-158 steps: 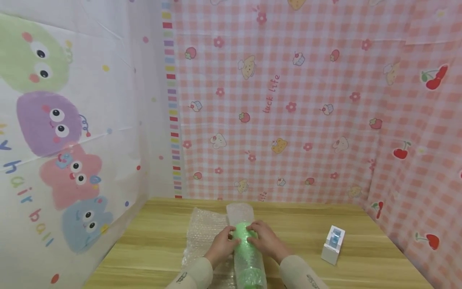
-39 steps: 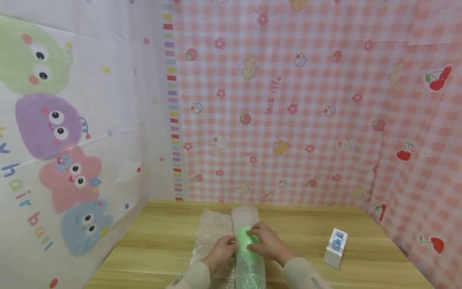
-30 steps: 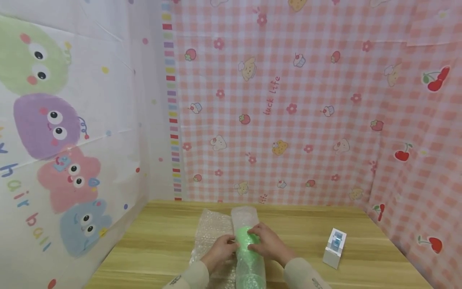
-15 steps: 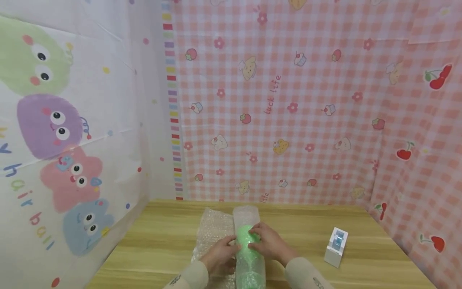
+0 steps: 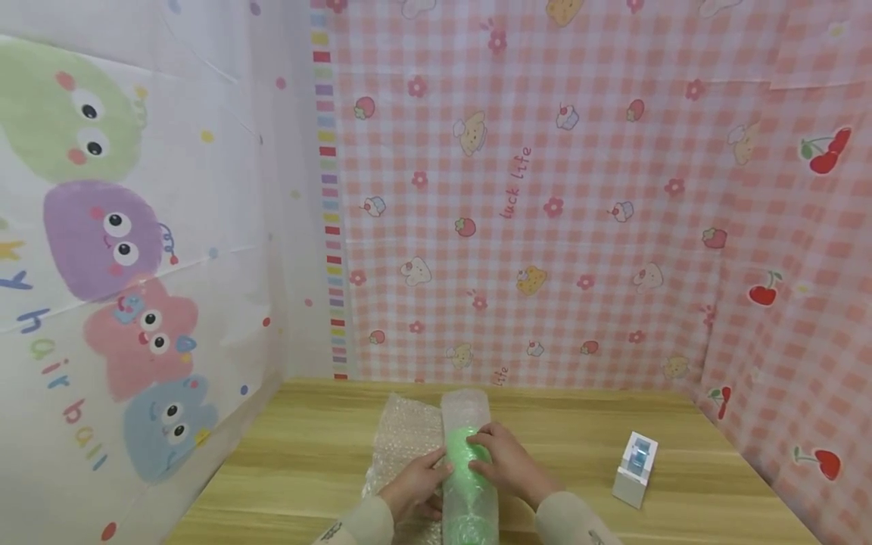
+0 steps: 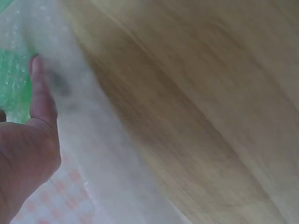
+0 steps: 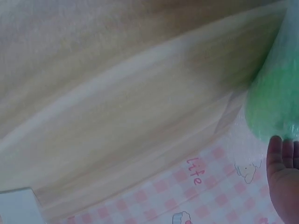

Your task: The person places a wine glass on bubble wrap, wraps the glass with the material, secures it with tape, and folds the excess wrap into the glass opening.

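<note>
On the table, a green rounded object (image 5: 466, 462) lies inside a roll of clear bubble wrap (image 5: 465, 409), with its long side pointing away from me. A loose flap of the bubble wrap (image 5: 402, 431) spreads flat to the left of the roll. My left hand (image 5: 412, 484) grips the wrap at the roll's left side, thumb and index finger against it; its lower fingers are partly hidden. My right hand (image 5: 511, 463) holds the roll from the right, its fingertips on the wrap over the green part. The right wrist view shows several of these fingertips (image 7: 275, 142) touching the wrapped green object.
A white tape dispenser with a bluish roll of tape (image 5: 636, 465) stands on the wooden table (image 5: 559, 424) to the right. A pink checked cloth (image 5: 545, 250) hangs behind the table, and a white cartoon-printed cloth (image 5: 232, 303) hangs at the left.
Since the oldest frame, my left hand has moved from the roll's top to its left side, and the roll lies slightly farther right. In the last second, the left fingers have shifted slightly.
</note>
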The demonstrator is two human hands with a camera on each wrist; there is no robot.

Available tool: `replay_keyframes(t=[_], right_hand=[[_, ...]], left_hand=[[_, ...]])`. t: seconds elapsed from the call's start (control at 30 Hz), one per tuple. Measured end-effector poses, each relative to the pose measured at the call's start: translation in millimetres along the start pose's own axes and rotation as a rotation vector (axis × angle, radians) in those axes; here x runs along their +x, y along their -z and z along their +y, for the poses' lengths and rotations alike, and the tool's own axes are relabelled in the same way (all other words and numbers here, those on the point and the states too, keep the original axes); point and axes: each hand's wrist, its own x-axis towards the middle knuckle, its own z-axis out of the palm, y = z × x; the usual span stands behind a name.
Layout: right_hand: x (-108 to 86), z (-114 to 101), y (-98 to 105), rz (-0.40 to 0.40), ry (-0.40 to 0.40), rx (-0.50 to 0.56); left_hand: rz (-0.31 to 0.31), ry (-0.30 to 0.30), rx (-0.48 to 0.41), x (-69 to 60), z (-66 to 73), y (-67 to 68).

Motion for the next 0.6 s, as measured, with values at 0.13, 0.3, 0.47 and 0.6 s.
replay_keyframes(t=[0.13, 0.3, 0.47, 0.6], right_hand=[[0.0, -2, 1, 0.004, 0.013, -0.016], [0.7, -3, 1, 0.004, 0.016, -0.039], [2.2, -5, 1, -0.001, -0.003, -0.017], [2.0, -6, -1, 0.006, -0.043, 0.034]], left_hand=[[0.022, -0.025, 0.013, 2.6, -0.7, 1.3], [0.129, -0.118, 0.145, 9.8, -0.2, 8.2], [0.159, -0.287, 0.242, 13.3, 1.6, 6.4], [0.146, -0.334, 0.28, 13.1, 2.5, 3.8]])
